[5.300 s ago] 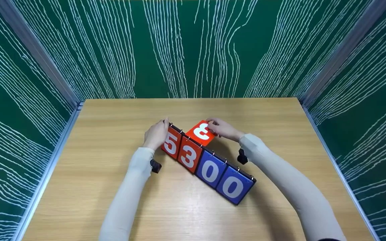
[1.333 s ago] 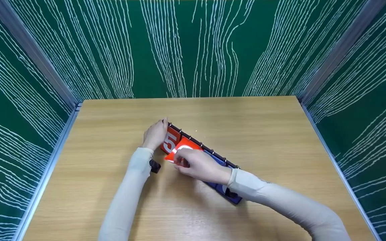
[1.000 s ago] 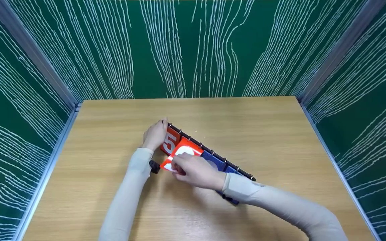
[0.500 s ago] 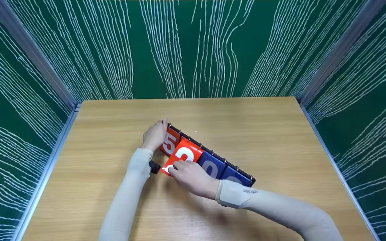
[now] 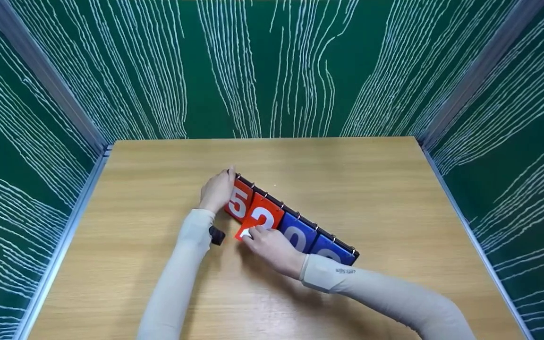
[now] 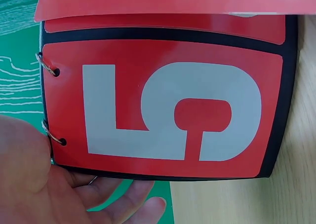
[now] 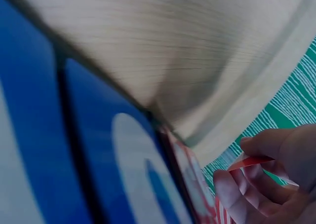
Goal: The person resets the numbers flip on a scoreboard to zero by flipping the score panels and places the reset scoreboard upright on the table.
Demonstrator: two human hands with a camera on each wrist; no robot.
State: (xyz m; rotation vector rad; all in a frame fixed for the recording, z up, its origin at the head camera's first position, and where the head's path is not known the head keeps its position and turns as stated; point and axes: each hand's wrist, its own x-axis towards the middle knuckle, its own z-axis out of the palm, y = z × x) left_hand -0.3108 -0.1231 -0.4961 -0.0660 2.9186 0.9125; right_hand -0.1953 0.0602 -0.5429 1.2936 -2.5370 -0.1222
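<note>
A flip scoreboard (image 5: 307, 220) with ringed number cards stands slanted on the table. My left hand (image 5: 217, 191) grips its far left end beside the red 5 card (image 5: 238, 203); in the left wrist view, the fingers (image 6: 101, 192) reach behind the board. My right hand (image 5: 276, 250) pinches the lower edge of a red number card (image 5: 263, 215) marked 2, which tilts out from the board's front. The fingers hide the bottom of the digit. In the right wrist view, thumb and fingers meet on the card's red edge (image 7: 249, 162).
Two blue 0 cards (image 5: 294, 233) fill the board's right half, the last partly covered by my right wrist. The wooden table (image 5: 158, 165) extends around it, with green, white-lined walls (image 5: 300, 71) at the back and sides.
My right hand has come from behind the board to its front, then slid slightly down. The second red position went from 3 to 2. The left hand stays on the board's end.
</note>
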